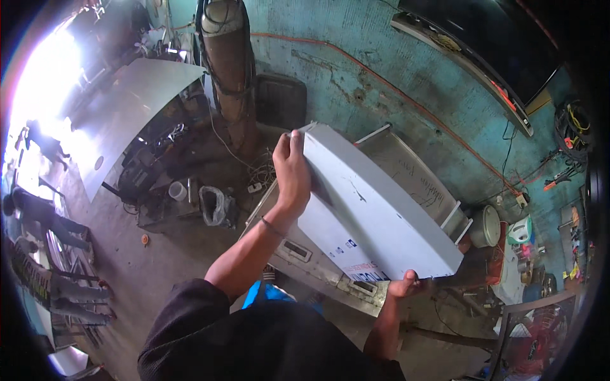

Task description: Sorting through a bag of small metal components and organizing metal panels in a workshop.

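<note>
A long white panel (381,209) with folded edges hangs tilted in front of me, held in both hands. Blue and red printing runs along its lower face, and a dark scuff marks the upper one. My left hand (293,174) is closed round its far left end, with the thumb side hidden. At the near right corner, my right hand (404,286) grips the lower edge, its thumb on top and the other fingers mostly out of sight beneath. Behind the panel, a framed grey sheet (413,171) with handwriting on it is partly covered. A worn, pale metal piece (295,251) lies below.
A brown gas cylinder (230,82) stands against the teal wall (356,70). To the left are a large metal sheet (136,101), a white tub (178,190) and a bag-lined bin (218,206). A white bucket (488,227) stands right. People (51,222) are at far left.
</note>
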{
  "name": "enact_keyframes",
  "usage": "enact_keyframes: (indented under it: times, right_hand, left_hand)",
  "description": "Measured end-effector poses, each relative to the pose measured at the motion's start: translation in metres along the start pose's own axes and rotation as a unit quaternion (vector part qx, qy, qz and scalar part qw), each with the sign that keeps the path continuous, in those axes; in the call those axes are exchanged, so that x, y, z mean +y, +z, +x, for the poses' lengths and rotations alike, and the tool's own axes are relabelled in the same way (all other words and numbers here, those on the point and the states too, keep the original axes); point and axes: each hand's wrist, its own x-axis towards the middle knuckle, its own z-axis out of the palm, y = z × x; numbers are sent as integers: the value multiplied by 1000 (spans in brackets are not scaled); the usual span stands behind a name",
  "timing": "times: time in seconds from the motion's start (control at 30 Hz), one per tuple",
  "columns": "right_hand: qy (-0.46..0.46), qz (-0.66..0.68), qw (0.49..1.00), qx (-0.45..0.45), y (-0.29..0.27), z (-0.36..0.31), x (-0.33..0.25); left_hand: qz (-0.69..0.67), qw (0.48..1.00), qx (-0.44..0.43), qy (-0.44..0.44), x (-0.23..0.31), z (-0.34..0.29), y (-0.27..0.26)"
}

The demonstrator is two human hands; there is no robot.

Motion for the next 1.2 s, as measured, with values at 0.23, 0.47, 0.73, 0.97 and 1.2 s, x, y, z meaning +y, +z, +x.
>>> enact_keyframes:
  times: [0.23,0.47,0.73,0.97,1.2]
  right_hand:
    - [27,-19,999,-39,-18,5,8]
    - [7,-24,992,-124,-8,98,-81]
    - [6,-123,942,-312,13,126,-98]
    - [-31,-122,972,-201,22,123,-102]
    - [2,-43,972,-230,28,119,-84]
  left_hand:
    - [43,998,38,25,-7,-18,7]
    - [39,995,66,58,-19,-13,7]
    - [26,996,42,69,-13,-16,0]
    - [-27,989,24,145,57,-75,-1]
    - [138,960,-245,8,64,-169,51]
